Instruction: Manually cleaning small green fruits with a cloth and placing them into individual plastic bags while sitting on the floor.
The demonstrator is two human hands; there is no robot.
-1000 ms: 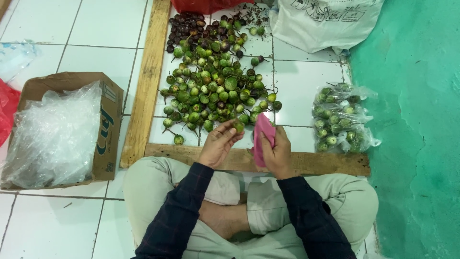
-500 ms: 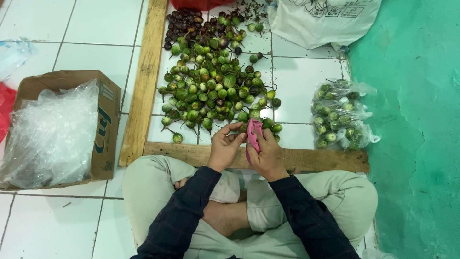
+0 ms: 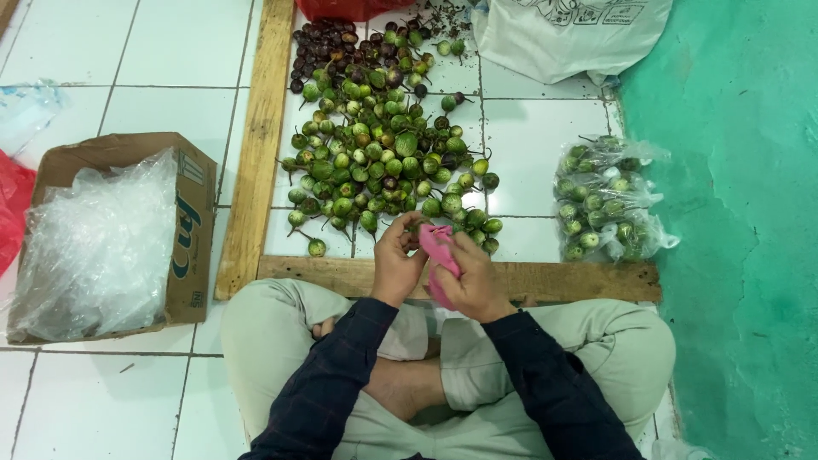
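— What did you have in the hands at that moment?

— From where I sat watching the head view, both of my hands were closed on a pink plastic bag [image 3: 440, 255]. The left hand [image 3: 398, 262] pinched its upper edge with fingers curled, and the right hand [image 3: 471, 277] wrapped around its lower part. The bag sat between the two hands, just above the near wooden plank [image 3: 545, 281] and over my crossed legs.

— And the fruit?

— A heap of small round green eggplants [image 3: 383, 162] lay on the white tiled floor [image 3: 170, 51] right in front of the hands, the nearest ones almost touching my fingertips. I could not tell whether one was inside the bag. Darker purple ones [image 3: 322, 43] were gathered at the far left end of the heap.

— Anything to the sides?

— On my right, clear bags filled with green eggplants [image 3: 607, 200] rested by the green wall [image 3: 741, 213]. On my left, past the upright plank [image 3: 256, 136], stood a cardboard box [image 3: 192, 230] stuffed with clear plastic bags [image 3: 98, 238]. A white sack [image 3: 571, 34] lay at the far end.
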